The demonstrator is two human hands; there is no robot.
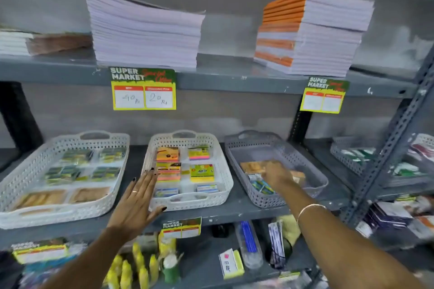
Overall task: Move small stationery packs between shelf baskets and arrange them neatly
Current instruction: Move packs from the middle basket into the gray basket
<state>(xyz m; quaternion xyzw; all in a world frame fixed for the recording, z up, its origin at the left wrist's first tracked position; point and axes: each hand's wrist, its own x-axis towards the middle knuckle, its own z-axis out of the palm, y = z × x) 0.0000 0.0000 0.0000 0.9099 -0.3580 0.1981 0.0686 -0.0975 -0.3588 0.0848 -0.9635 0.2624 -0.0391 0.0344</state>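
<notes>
Our left hand (138, 202), fingers spread and empty, rests against the middle white basket (223, 185); our right hand (277, 175) reaches into the grey basket (244, 185), blurred, perhaps touching a tan pack (252, 166), its grip unclear.

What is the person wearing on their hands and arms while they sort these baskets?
Both forearms are bare, with no sleeves in view. The left hand has dark-painted nails and a thin ring on one finger. The right hand is blurred, so its nails cannot be made out, but a slim metal bangle circles that wrist. No gloves or watch show.
</notes>
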